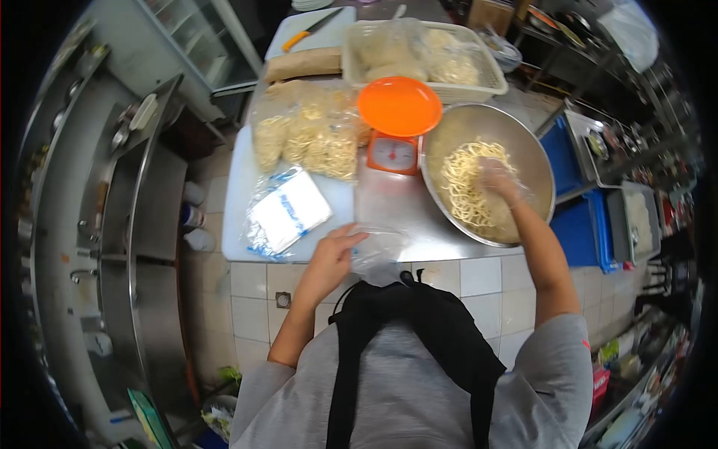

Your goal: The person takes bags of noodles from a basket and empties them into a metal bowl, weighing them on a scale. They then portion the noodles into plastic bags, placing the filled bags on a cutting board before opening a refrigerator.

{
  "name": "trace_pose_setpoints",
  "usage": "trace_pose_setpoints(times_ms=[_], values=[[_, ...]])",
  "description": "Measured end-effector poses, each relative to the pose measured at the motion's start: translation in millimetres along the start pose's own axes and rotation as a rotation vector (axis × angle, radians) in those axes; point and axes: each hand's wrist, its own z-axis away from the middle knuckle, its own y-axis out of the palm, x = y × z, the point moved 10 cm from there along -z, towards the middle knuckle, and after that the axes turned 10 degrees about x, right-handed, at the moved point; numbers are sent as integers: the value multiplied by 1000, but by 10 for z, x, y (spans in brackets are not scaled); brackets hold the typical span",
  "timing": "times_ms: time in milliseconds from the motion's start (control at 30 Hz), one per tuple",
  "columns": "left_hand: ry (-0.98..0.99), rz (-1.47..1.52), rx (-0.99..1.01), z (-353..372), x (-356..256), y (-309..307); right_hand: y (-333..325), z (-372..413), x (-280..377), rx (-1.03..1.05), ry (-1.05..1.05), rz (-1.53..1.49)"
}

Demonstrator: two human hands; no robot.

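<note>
Left hand (333, 254) holds bag (380, 253) by steel table (393, 206) above tiles (480, 276)

The large round silver bowl (535, 157) is smooth, shiny metal, as is the grey flat surface (389, 206); the small clear bag (380, 247) looks thin, glossy plastic; the round orange pan (400, 106), smooth plastic; the black apron (419, 310), matt cloth.

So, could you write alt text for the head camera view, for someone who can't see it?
A person's right hand reaches into noodles in a large metal bowl, while the left hand holds a clear plastic bag at the edge of the table. An orange scale stands left of the bowl, and bagged noodles lie on a pale board.
</note>
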Motion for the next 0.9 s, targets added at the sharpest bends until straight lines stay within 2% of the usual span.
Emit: trace_pose_setpoints(times_ms=[67,100,167,200,267,300,333,400,433,467,500,600,667,700,800,867,900], values=[[87,1,136,-76,-190,153,-657,20,128,206,287,-183],[83,-1,126,-111,-264,126,-849,56,22,240,400,-325],[303,-158,79,-115,-753,18,-1278,172,-26,183,538,-727],[303,-155,78,-159,-907,-56,-1567,249,113,88,558,-989],[315,-336,-2,-277,-1274,-293,-2478,330,760,-136,264,-1391],[392,-354,-26,-351,-1449,-415,-2739,397,675,-225,347,-1221],[475,-371,-47,-448,-1614,-540,-2866,318,494,-137,322,-1016],[493,-520,-144,-733,-1828,-791,-3255,366,433,-202,349,-909],[623,-607,-189,-833,-2006,-879,-3422,428,417,-237,388,-887],[753,-691,-239,-935,-2169,-911,-3555,430,222,-355,312,-878],[781,-678,-232,-1133,-2254,-895,-3651,490,94,-447,229,-915],[742,-609,-226,-1693,-2400,-871,-3995,725,35,-643,-43,-1048],[558,-819,-145,-2098,-2384,-640,-4045,772,-34,-688,92,-1001],[563,-818,-148,-2223,-2415,-573,-3912,741,42,-633,190,-1111],[496,-836,-121,-2546,-2316,-280,-3253,532,-40,-376,249,-1050],[499,-850,-138,-2636,-2252,-48,-2623,437,239,-53,240,-949],[485,-948,-122,-2607,-2262,104,-2234,403,160,22,184,-877]])
